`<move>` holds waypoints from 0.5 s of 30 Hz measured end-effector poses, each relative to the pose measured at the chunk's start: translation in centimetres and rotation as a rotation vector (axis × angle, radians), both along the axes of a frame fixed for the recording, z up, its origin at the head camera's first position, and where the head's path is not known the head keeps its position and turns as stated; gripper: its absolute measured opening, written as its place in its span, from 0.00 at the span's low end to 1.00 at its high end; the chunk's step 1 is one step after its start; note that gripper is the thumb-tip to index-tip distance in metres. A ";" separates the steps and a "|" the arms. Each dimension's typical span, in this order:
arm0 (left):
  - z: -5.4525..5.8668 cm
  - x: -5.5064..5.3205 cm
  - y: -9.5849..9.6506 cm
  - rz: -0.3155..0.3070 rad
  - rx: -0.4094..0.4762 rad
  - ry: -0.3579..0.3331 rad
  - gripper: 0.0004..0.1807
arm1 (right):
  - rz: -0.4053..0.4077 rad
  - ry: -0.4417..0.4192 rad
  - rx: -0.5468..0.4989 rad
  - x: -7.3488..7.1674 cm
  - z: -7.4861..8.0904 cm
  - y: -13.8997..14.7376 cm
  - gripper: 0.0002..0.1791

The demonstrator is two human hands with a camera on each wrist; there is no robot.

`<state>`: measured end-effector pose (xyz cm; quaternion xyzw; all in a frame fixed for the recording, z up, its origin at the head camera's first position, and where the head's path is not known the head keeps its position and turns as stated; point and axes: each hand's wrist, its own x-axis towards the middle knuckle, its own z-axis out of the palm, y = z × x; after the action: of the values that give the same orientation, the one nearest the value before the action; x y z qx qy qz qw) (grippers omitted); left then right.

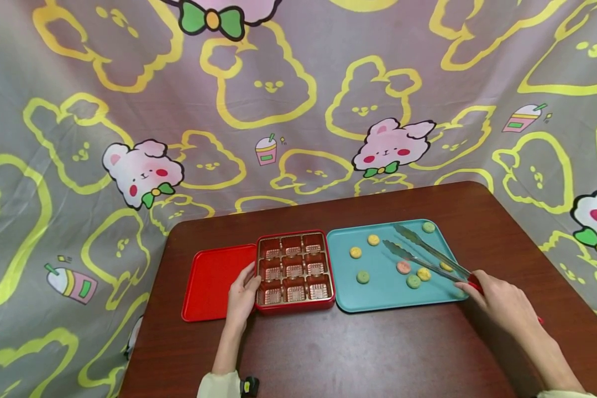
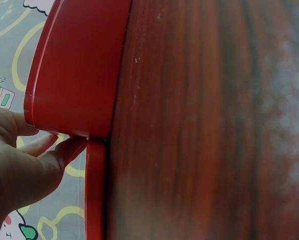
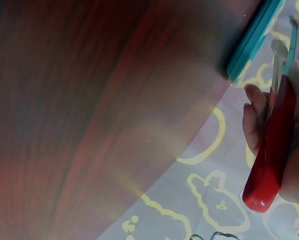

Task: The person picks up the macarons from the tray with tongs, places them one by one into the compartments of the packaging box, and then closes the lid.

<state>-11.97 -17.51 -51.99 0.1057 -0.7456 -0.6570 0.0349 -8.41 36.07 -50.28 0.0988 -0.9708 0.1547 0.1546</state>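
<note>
A red box [image 1: 295,270] with a bronze-coloured insert, divided into several square compartments, stands mid-table. My left hand [image 1: 242,293] rests against the left side of the box; in the left wrist view its fingers [image 2: 72,147] touch the red side wall near the lower corner. With my right hand [image 1: 504,301] I grip the red handles of metal tongs [image 1: 430,249]. The tongs' arms are spread over a blue tray [image 1: 378,296] to the right of the box. Several small round macaron-like sweets lie there, including a pink one [image 1: 403,267], a green one [image 1: 362,277] and a yellow one [image 1: 355,252].
Left of the box lies a flat red lid [image 1: 211,282], partly behind my left hand. All of it sits on a dark brown wooden table [image 1: 358,354]. A patterned cloth [image 1: 308,66] hangs behind and beside the table.
</note>
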 end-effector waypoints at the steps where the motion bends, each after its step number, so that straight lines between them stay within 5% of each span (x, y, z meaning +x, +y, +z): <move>1: 0.0 0.0 0.0 0.001 -0.001 -0.004 0.26 | 0.001 0.005 -0.001 0.0 -0.1 0.0 0.16; 15: 0.0 0.1 -0.2 -0.013 0.021 0.004 0.26 | -0.003 -0.043 0.048 -0.2 -0.4 0.4 0.14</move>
<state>-11.83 -17.69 -52.01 0.0998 -0.7392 -0.6654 0.0308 -8.64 36.49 -50.68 0.0976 -0.9775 0.1334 0.1313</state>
